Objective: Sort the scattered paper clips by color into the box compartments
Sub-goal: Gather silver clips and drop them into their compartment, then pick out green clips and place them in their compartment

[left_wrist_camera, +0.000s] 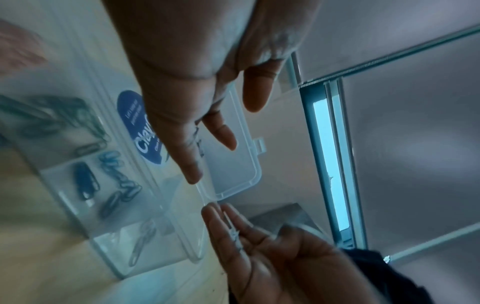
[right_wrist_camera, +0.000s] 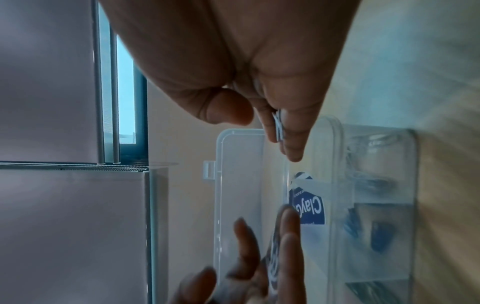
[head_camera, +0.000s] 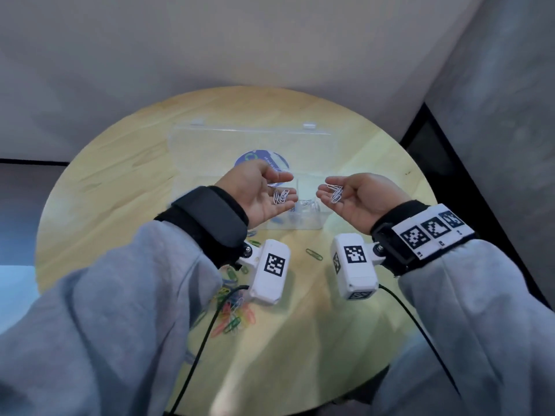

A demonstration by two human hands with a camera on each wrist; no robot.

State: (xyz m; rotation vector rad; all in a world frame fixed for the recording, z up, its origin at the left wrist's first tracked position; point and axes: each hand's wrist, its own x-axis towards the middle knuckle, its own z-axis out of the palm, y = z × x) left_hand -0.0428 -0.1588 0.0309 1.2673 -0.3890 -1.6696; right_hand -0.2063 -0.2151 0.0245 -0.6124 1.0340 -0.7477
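Paper clips, white ones, lie in both of your upturned palms above the clear box. Your left hand (head_camera: 258, 193) is cupped loosely, fingers relaxed and apart, with a small cluster of white clips (head_camera: 280, 196) resting across the finger bases; their long axes run roughly away from you, slightly fanned. Your right hand (head_camera: 357, 199) is likewise palm up and slack, carrying its own white clips (head_camera: 335, 193), whose long axes slant from far-left to near-right. I cannot count the clips in either palm; they overlap, perhaps three or four each.

Your fingertips face each other with a gap between them, directly over the clear box (head_camera: 312, 225). Its lid (head_camera: 252, 145) lies open flat on the far side, bearing one round blue sticker (head_camera: 249, 159). In the left wrist view, one compartment holds dark green clips (left_wrist_camera: 64, 119), the next blue clips (left_wrist_camera: 114, 181), and a third a few white clips (left_wrist_camera: 142, 242).

The round wooden table (head_camera: 120, 175) leaves bare room to the left and right of the box, and its far edge lies close behind the lid. Nearer you, a mixed heap of coloured clips (head_camera: 232, 310) sits under your left wrist, and one green clip (head_camera: 313, 254) lies alone between the two wrist cameras.
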